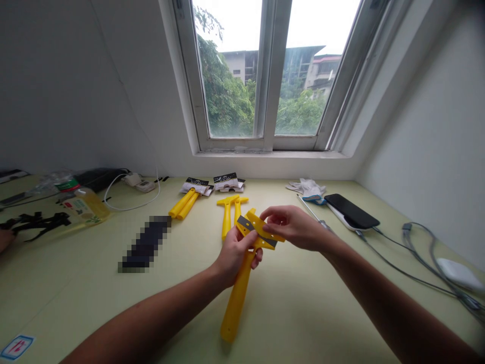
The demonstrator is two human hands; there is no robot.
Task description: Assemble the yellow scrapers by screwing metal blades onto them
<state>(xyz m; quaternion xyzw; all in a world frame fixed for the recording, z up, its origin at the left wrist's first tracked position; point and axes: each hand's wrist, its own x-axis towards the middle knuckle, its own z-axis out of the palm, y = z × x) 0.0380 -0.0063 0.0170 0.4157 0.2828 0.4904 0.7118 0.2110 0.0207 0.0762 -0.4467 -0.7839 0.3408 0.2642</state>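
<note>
A yellow scraper point(237, 298) is held up just above the pale green table point(322, 313), its handle pointing to half past six, taking the window point(269, 76) as twelve. I see the person's left hand point(232, 258) gripping its neck, thumb pressed on the head, where a dark blade point(270, 244) shows. The right hand point(293, 226) pinches the edge of the yellow plate point(258, 222) over it. Around the head: two yellow scrapers point(226, 217) at ten, white gloves point(308, 187) at one, a black phone point(351, 211) between two and three.
</note>
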